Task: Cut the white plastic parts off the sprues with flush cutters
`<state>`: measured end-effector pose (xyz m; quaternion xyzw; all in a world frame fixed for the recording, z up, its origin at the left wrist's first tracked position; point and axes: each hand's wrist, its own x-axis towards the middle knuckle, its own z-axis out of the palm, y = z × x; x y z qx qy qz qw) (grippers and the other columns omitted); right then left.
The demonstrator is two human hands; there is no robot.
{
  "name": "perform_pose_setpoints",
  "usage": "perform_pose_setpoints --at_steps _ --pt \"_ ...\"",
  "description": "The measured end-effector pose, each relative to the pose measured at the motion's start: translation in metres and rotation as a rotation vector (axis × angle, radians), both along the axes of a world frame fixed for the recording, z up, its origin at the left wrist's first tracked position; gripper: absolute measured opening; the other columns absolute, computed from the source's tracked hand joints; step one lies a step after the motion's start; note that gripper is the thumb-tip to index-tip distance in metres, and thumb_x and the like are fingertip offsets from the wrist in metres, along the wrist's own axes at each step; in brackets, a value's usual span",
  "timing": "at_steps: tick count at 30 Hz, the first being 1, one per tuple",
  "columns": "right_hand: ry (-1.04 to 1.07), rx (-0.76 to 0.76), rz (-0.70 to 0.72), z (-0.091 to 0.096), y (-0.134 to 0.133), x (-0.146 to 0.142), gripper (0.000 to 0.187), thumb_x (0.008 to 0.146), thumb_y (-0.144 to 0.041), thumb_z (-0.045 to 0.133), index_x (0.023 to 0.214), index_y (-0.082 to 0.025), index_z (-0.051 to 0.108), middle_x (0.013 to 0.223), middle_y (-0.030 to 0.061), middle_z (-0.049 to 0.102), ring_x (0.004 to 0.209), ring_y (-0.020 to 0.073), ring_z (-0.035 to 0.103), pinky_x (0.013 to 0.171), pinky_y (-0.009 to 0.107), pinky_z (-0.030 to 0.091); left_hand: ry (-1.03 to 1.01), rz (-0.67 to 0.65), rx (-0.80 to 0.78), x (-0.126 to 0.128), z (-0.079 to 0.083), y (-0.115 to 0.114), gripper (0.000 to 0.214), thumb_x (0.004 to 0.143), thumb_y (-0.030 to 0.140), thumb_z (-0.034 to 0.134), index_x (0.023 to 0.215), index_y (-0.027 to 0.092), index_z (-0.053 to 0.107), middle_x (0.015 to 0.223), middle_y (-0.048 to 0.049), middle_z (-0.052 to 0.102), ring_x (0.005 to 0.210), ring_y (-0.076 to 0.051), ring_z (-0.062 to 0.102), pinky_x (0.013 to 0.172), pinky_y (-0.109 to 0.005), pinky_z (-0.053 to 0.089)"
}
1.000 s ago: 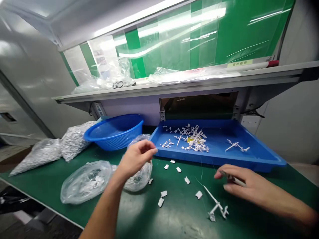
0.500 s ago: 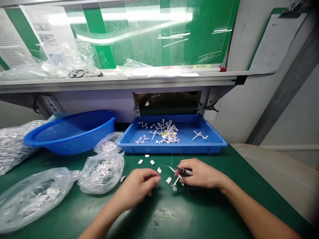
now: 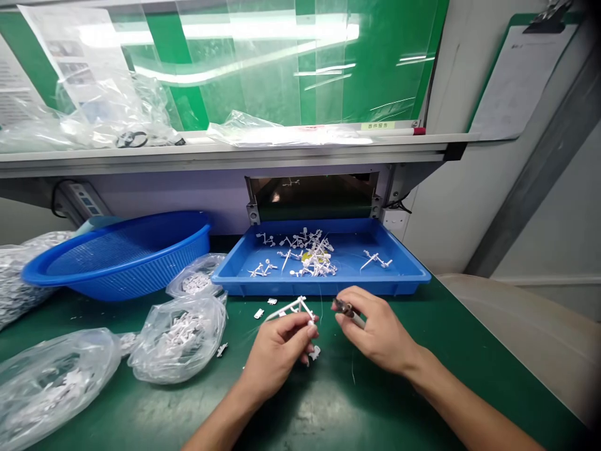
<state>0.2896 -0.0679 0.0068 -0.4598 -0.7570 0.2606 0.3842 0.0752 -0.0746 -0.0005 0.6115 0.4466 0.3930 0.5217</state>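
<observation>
The left hand (image 3: 277,357) pinched a white plastic sprue (image 3: 293,307) upright between fingertips, a steady hold. Just apart at 3 o'clock, the right hand (image 3: 375,332) clamped a slim dark-tipped tool (image 3: 346,308), both above the green worktop (image 3: 328,407), with the blue tray (image 3: 319,289) at 12 o'clock.

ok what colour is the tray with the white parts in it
The tray is bright blue, shown best in the head view.
</observation>
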Motion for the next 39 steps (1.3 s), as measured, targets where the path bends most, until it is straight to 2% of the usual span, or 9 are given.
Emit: perform_pose_setpoints --at_steps 2,5,10,15,28,33,39 --pt "-0.141 0.045 -0.036 -0.005 -0.002 -0.003 0.012 0.08 -0.014 0.052 0.086 -0.022 0.058 0.09 0.0007 0.061 0.083 0.0171 0.053 0.075 0.032 0.042 0.02 0.087 0.139 0.0 -0.004 0.0 0.026 0.088 0.035 0.062 0.103 0.015 0.07 0.079 -0.0031 0.061 0.059 -0.01 0.058 0.054 -0.02 0.053" --pt "-0.271 0.055 -0.067 -0.012 -0.004 -0.008 0.015 0.077 -0.013 0.052 0.088 -0.022 0.057 0.089 0.0009 0.062 0.084 0.0197 0.051 0.076 0.035 0.04 0.072 0.11 0.257 -0.002 -0.007 -0.001 0.027 0.09 0.035 0.059 0.109 0.018 0.069 0.087 -0.0038 0.061 0.06 -0.011 0.06 0.057 -0.022 0.055" --pt "-0.319 0.05 -0.073 -0.017 -0.003 -0.013 0.017 0.077 -0.013 0.051 0.09 -0.023 0.057 0.091 0.0022 0.061 0.085 0.0211 0.051 0.077 0.036 0.039 0.146 0.088 0.267 -0.003 -0.006 -0.002 0.027 0.093 0.036 0.056 0.11 0.02 0.069 0.1 -0.0063 0.064 0.064 -0.013 0.064 0.063 -0.024 0.057" --pt "-0.325 0.034 -0.083 -0.017 -0.003 -0.015 0.018 0.076 -0.013 0.05 0.09 -0.023 0.057 0.09 0.0023 0.06 0.084 0.0211 0.051 0.076 0.036 0.039 0.162 0.076 0.307 -0.002 -0.006 -0.004 0.026 0.094 0.034 0.054 0.111 0.02 0.067 0.086 -0.0043 0.063 0.067 -0.014 0.064 0.067 -0.024 0.056" --pt "-0.363 0.017 -0.113 -0.016 -0.005 -0.017 0.015 0.077 -0.015 0.05 0.089 -0.022 0.055 0.089 0.0024 0.059 0.084 0.0208 0.049 0.075 0.035 0.038 0.182 0.046 0.322 0.001 -0.008 -0.004 0.025 0.096 0.034 0.052 0.111 0.021 0.067 0.087 -0.0034 0.064 0.067 -0.013 0.064 0.069 -0.024 0.053" --pt "-0.446 0.024 -0.113 -0.021 -0.003 -0.017 0.007 0.079 -0.016 0.048 0.081 -0.021 0.053 0.08 0.0017 0.058 0.079 0.0193 0.051 0.069 0.032 0.035 0.216 0.036 0.343 0.0 -0.009 -0.002 0.025 0.096 0.033 0.051 0.111 0.021 0.067 0.079 -0.0024 0.063 0.066 -0.014 0.063 0.071 -0.025 0.051" --pt "-0.484 -0.036 -0.053 -0.02 0.003 -0.007 0.007 0.08 -0.02 0.049 0.074 -0.021 0.049 0.074 0.0001 0.059 0.072 0.0167 0.053 0.064 0.029 0.032 0.254 -0.011 0.343 -0.001 -0.005 0.0 0.028 0.096 0.034 0.049 0.114 0.022 0.067 0.085 -0.0046 0.064 0.068 -0.015 0.062 0.07 -0.026 0.051"
